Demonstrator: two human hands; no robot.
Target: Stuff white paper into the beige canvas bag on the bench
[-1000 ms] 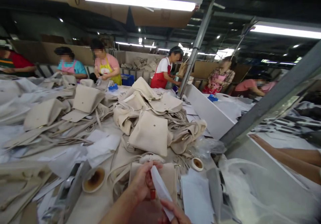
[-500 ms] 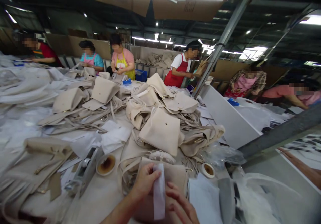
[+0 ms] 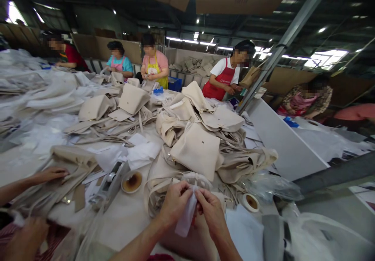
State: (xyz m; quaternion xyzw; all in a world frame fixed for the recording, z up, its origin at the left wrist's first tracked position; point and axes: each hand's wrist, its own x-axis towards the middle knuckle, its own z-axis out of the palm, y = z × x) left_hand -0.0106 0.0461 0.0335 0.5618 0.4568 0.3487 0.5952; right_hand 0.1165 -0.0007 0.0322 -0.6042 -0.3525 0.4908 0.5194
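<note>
My left hand [image 3: 175, 202] is closed in a pinch on the upper part of a thin white strip [image 3: 185, 220], which looks like paper or soft foam. Thumb and fingers of my right hand [image 3: 211, 206] pinch the same strip at its top end, close beside the left fingertips. The strip hangs down over a beige bag [image 3: 202, 243] that lies in front of me, partly covered by my hands and wrists. Looped beige straps [image 3: 150, 194] lie at the bag's left side. A stack of pale sheets [image 3: 244, 229] is to the right of my right hand.
Beige bags [image 3: 196, 148] are heaped ahead. A tape roll [image 3: 131, 181] and a metal tape dispenser [image 3: 113, 187] stand left, another roll [image 3: 251, 203] right. A co-worker's hand [image 3: 54, 174] rests on a bag at the left. A slanting metal post [image 3: 281, 54] rises at right.
My right hand has come up from beside the strip and now pinches its top end. The strip has tilted. A co-worker's hands have come into view at the left; the view has shifted left.
</note>
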